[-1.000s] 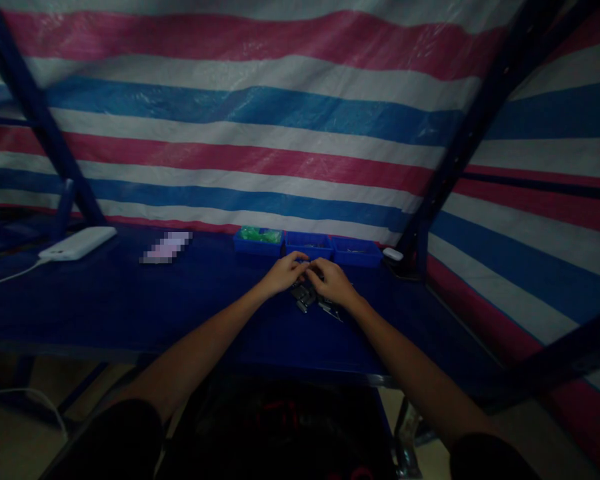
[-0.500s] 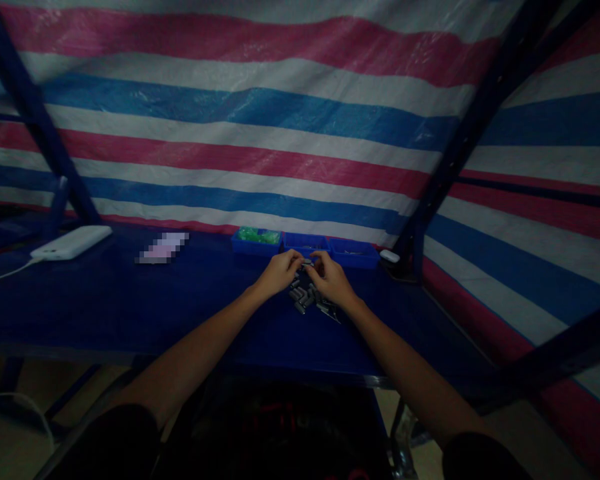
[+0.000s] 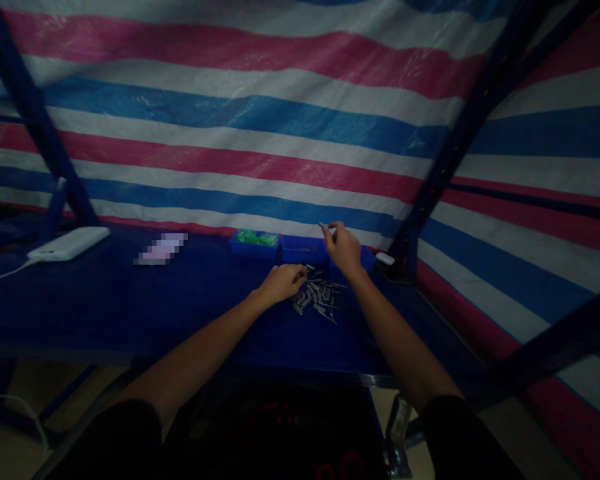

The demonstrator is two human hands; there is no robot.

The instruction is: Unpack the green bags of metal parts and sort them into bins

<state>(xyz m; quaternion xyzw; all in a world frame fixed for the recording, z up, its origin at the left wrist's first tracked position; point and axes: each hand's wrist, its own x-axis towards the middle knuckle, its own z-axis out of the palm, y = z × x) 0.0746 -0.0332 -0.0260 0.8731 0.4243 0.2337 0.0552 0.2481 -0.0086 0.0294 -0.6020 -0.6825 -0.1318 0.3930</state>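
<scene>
A pile of small grey metal pieces (image 3: 316, 297) lies on the dark blue table (image 3: 130, 300). My left hand (image 3: 283, 282) rests curled at the pile's left edge, fingers pinched on something I cannot make out. My right hand (image 3: 343, 248) is raised above the row of blue bins, pinching a small metal piece (image 3: 324, 227) between fingertips. Three small blue bins stand against the striped tarp: a left bin with green contents (image 3: 255, 243), a middle bin (image 3: 303, 249), and a right bin (image 3: 367, 257) partly hidden by my right hand.
A white power bank (image 3: 69, 243) with a cable lies at the far left. A blurred pink patch (image 3: 161, 248) sits mid-left. A small white object (image 3: 385, 259) rests by the dark blue frame post (image 3: 430, 193). A striped tarp (image 3: 240, 133) closes off the back.
My right hand has lifted off the pile and moved up and right over the bins, carrying a small metal piece. My left hand stayed at the pile, which now shows uncovered.
</scene>
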